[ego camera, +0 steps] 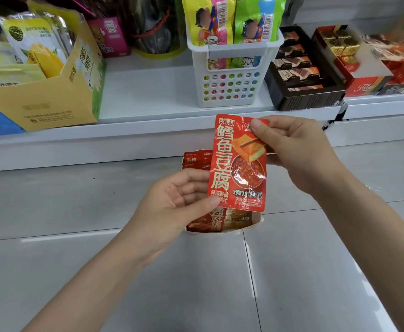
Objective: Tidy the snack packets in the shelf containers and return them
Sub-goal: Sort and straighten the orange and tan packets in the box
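Right now a red snack packet [238,164] is held upright in the air, between both hands, directly above a white container [256,220] that sits on the pale tiled floor [76,200] below the shelf [148,97]. The right hand [299,152] pinches the packet's top right corner between thumb and fingers; the left hand [172,204] pinches its lower left edge, thumb on the printed face and fingers curled behind. More red packets [196,159] stand in the far end of the container, and others lie flat [205,222] at its near end, partly hidden by the held one.

The main risk, as I judge it, is the grip itself: both holds are on thin, glossy edges, so the packet could slip or twist as one hand lets go to slot it in. Lowered at a slant, its bottom edge may catch on the flat packets underneath and buckle, or push the standing row over so the stack ends up untidier than before. The container looks light and its near wall is cut low, so a firm downward push could tip or slide it and spill packets onto the floor.

Further out, a white perforated basket [232,77] of bright packets and a yellow carton [52,97] flank a bare gap on the shelf, where the container probably returns. A careless lift could knock either neighbour.
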